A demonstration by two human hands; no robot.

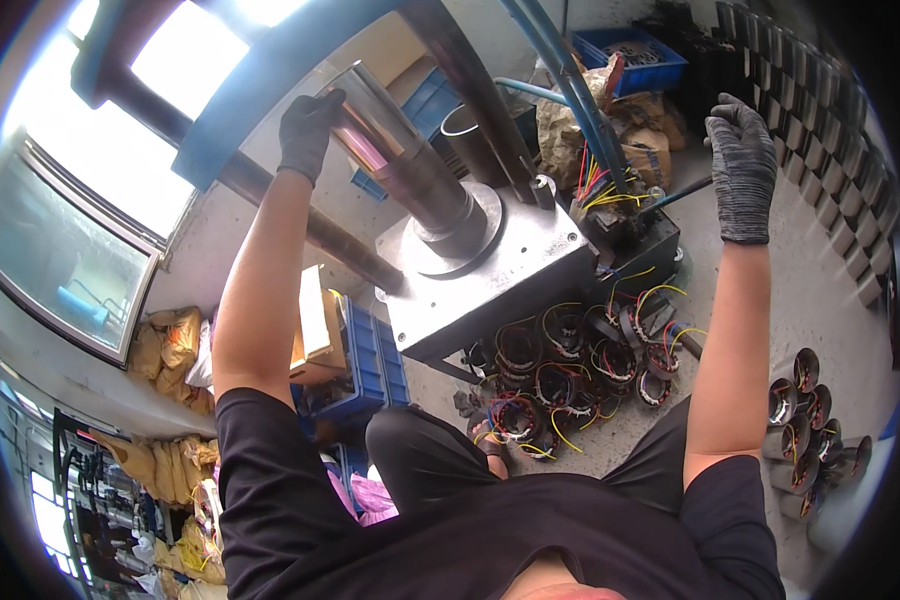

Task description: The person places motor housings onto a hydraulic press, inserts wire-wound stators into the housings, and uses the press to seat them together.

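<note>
My left hand (308, 135), in a dark grey glove, is closed at the upper rim of a shiny steel tube (375, 110). The tube stands on a thick dark round post (435, 200) on the metal plate of a press (470, 285). Part of my left hand's grip is hidden. My right hand (742, 170), in a grey knit glove, is raised beside the end of a black lever (685, 191). Its fingers are loosely bent and apart from the thumb, with nothing seen in them. Whether the palm touches the lever cannot be told.
Several wound stators (560, 380) with coloured wires lie on the floor before the press. Metal tubes are stacked in a wall (820, 130) at the right; more housings (805, 430) stand below. Blue crates (370, 350) are at the left. A dark column (470, 90) rises beside the tube.
</note>
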